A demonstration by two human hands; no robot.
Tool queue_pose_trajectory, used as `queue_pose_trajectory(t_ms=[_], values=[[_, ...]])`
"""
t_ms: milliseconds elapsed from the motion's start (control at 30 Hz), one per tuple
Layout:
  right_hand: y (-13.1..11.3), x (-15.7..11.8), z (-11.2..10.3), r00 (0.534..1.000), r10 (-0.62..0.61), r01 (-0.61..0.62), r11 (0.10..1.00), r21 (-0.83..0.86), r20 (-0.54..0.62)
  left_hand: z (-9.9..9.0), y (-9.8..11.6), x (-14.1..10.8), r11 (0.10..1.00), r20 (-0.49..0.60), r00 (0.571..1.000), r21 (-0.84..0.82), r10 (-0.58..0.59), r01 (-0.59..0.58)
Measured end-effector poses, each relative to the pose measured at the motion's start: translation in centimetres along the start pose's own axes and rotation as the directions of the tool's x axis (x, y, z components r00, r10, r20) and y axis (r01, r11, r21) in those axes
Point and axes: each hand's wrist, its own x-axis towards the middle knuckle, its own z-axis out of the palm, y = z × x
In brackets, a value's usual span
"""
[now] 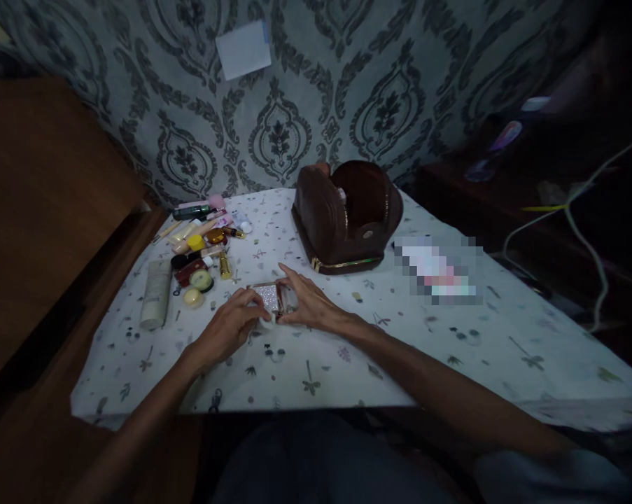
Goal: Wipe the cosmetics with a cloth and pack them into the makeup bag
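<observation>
Between my two hands, low over the tablecloth, is a small square case with a silver glitter face (266, 297) and rose-gold edges. My right hand (306, 302) grips it from the right, thumb and fingers curved round its side. My left hand (238, 316) is closed at its lower left, with the fingertips pinching a bit of white cloth (266, 323) against the case. Just beyond stands a brown cosmetic bag (320, 217), its top unzipped and gaping. Left of my hands lie a yellow egg-shaped item (193, 297), a round jar (201, 281) and a gold lipstick tube (225, 266).
A pale squeeze tube (156, 294) and a heap of makeup items (205, 231) lie at the table's left. A blurred-out flat item (439, 269) lies to the right of the bag. A bottle (499, 150) and white cables (583, 231) are beyond the right edge. Patterned wall (278, 133) behind.
</observation>
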Motion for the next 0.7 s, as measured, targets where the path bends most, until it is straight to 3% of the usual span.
queue_pose_trajectory(t_ms=[267,433,533,700], values=[[-0.3,-0.1,-0.2,1.0,0.011,-0.011,1.0,-0.006,0.026,-0.3,-2.7,-2.0,0.966,-0.056,0.984,-0.206,-0.168,0.154],[-0.3,-0.1,-0.2,1.0,0.003,-0.003,1.0,-0.011,0.022,0.4,-3.3,-1.9,0.953,-0.165,0.962,-0.246,-0.22,0.175],[-0.1,0.0,-0.1,1.0,0.015,-0.015,1.0,-0.014,0.022,0.9,-2.8,-1.3,0.972,-0.191,0.96,-0.159,-0.204,0.174],[0.3,0.0,0.1,1.0,-0.028,0.028,0.999,-0.019,0.004,1.9,-1.4,0.7,0.998,-0.168,0.985,-0.041,-0.048,0.042]])
